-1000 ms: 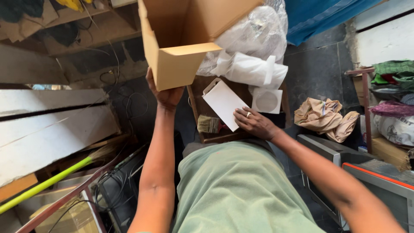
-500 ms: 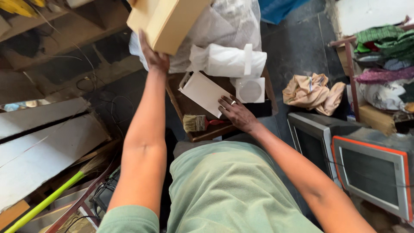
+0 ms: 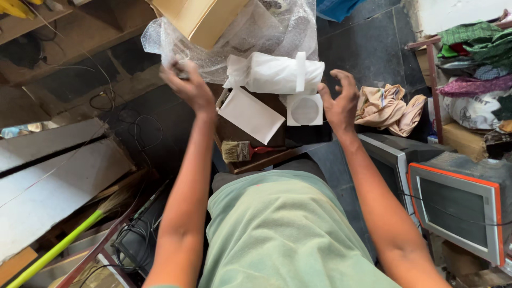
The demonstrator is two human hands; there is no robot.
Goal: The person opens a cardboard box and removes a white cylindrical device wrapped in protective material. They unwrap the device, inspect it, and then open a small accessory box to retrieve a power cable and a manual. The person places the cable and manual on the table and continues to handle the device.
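My left hand (image 3: 189,88) hangs in the air with its fingers spread and nothing in it, just below a tan cardboard box (image 3: 200,18) that rests on bubble wrap (image 3: 256,37). Out to the right, my right hand (image 3: 340,101) is also raised, fingers curled apart and empty, beside a white foam-wrapped bundle (image 3: 274,74). Between the hands, a white envelope (image 3: 250,114) and a square disc sleeve (image 3: 305,110) lie on a dark wooden stool (image 3: 250,157). A paintbrush with a red handle (image 3: 242,151) sits at the stool's near edge.
Two old television sets (image 3: 453,205) stand at the right, with crumpled beige cloth (image 3: 392,106) behind them and piled clothes (image 3: 474,58) on a rack. White boards (image 3: 48,181), a green-handled broom (image 3: 64,240) and loose cables (image 3: 125,125) fill the left.
My left hand has let go of the cardboard box, which now rests up on the bubble wrap. My right hand has lifted off the white envelope and moved right.
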